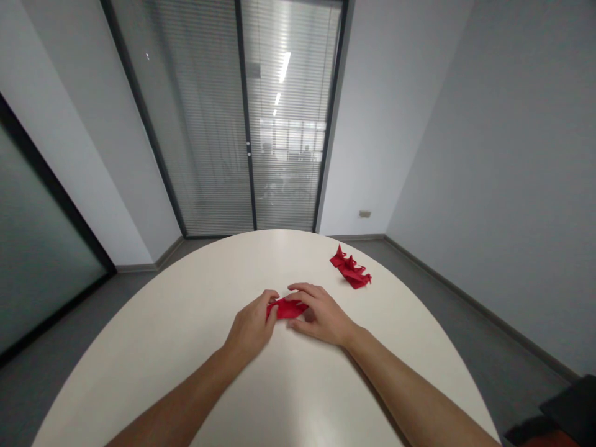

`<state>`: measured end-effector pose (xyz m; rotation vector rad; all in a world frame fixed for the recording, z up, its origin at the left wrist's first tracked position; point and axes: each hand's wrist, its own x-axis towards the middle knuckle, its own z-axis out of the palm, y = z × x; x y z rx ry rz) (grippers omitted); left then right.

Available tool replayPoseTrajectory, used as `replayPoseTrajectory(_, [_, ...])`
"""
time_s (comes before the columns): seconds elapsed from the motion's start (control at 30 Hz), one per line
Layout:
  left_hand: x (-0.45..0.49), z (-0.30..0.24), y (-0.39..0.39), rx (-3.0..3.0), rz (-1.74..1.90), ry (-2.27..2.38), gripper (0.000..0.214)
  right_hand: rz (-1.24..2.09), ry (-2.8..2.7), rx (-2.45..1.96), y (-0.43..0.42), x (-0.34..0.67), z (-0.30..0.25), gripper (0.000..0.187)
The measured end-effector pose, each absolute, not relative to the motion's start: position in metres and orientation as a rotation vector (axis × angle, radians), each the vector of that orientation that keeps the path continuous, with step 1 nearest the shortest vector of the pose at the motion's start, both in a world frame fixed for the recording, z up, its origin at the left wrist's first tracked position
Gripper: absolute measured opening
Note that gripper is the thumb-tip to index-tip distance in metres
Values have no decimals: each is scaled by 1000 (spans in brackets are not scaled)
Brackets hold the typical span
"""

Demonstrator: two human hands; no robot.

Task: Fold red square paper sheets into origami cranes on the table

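Note:
A small piece of folded red paper (286,310) lies low over the table between my two hands. My left hand (251,326) pinches its left end, with the thumb on the near side and the fingers curled behind. Over the right end is my right hand (323,313), its fingers stretched out and its thumb apart from them. One right fingertip appears to touch the paper's upper edge; part of the right end is hidden under the fingers. Beyond my right hand stand several folded red paper figures (351,268) with pointed tips, set close together in a row.
The round white table (186,335) carries the paper and figures. Behind it are glass panels with blinds (209,124) in dark frames. A grey wall (503,155) rises on the right. Something dark (568,410), partly cut off, is at the lower right corner.

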<state>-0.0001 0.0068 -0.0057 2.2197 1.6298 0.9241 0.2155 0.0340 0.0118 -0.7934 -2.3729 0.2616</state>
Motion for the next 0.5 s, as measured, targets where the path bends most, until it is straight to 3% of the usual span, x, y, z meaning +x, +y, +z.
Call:
replayPoseTrajectory(0.2, [2, -3, 6, 2170, 918, 1619, 19, 182, -2439, -762, 33, 211, 13, 8])
replayPoseTrajectory(0.5, [1, 0, 1, 2364, 874, 1470, 16, 232, -2430, -823, 37, 212, 10, 6])
